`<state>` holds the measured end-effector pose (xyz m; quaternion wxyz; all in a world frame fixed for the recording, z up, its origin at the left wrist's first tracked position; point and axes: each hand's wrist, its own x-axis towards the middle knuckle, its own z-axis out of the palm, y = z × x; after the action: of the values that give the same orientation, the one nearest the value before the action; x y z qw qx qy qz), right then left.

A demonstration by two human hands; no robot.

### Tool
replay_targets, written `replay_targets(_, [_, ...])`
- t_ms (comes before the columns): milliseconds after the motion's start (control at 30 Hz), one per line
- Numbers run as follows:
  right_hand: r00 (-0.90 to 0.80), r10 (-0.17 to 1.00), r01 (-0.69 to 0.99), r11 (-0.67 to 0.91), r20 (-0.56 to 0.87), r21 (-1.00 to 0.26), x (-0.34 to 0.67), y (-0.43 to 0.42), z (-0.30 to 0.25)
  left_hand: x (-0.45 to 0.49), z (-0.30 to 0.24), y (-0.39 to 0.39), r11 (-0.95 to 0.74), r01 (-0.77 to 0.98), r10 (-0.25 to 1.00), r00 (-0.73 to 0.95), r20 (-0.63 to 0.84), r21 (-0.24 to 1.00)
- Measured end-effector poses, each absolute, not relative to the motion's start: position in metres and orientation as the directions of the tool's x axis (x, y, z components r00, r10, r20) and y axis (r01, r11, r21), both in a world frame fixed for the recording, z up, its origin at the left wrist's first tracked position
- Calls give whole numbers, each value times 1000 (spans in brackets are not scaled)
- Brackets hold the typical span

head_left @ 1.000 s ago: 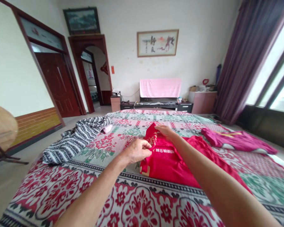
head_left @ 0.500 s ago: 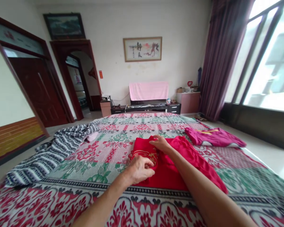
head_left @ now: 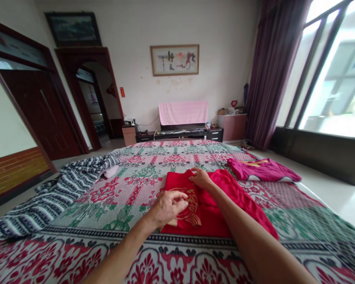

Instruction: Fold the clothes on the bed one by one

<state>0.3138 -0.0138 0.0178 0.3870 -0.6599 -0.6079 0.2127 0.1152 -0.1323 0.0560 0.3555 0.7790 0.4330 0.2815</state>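
Observation:
A red garment [head_left: 213, 221] with gold lettering and curved gold lines lies partly folded on the bed. Its printed panel is flat at the left, while the right part is loose and wrinkled. Over the print's left side is my left hand [head_left: 170, 205], its fingers loosely bent and apart from the thumb, with nothing visible between them. My right hand [head_left: 201, 178] has its fingertips closed on the garment's far edge, where the cloth rises in a small peak. The right forearm hides some of the red cloth.
A patterned bedspread [head_left: 130, 189] covers the bed. To the left lies a black-and-white striped cloth [head_left: 59, 189] beside a small pink cloth [head_left: 110, 172]. A folded magenta garment [head_left: 263, 170] is at the right edge. Beyond stands a low black cabinet [head_left: 215, 135].
The printed panel was bent over under my left hand; now it lies flatter, with more gold print showing. My left hand has shifted slightly left, its fingers off the cloth's fold.

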Motion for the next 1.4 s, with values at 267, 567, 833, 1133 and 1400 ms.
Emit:
replay_targets(267, [168, 972, 563, 41, 164, -825, 315, -13, 12, 81, 38, -110, -485, 628, 869, 427, 251, 609])
replay_targets(567, [140, 982, 677, 1, 130, -736, 320, -17, 23, 91, 23, -127, -621, 747, 774, 633, 31, 240])
replay_targets(833, [49, 965, 896, 71, 256, -439, 317, -31, 31, 89, 24, -127, -620, 754, 774, 634, 10, 219])
replay_targets(1133, [-198, 917, 893, 315, 346, -322, 313, -41, 21, 87, 24, -125, -636, 738, 758, 652, 3, 225])
replay_targets(1400, [-16, 949, 689, 239, 315, -684, 336, -33, 32, 86, 19, -120, -632, 724, 765, 640, 71, 277])
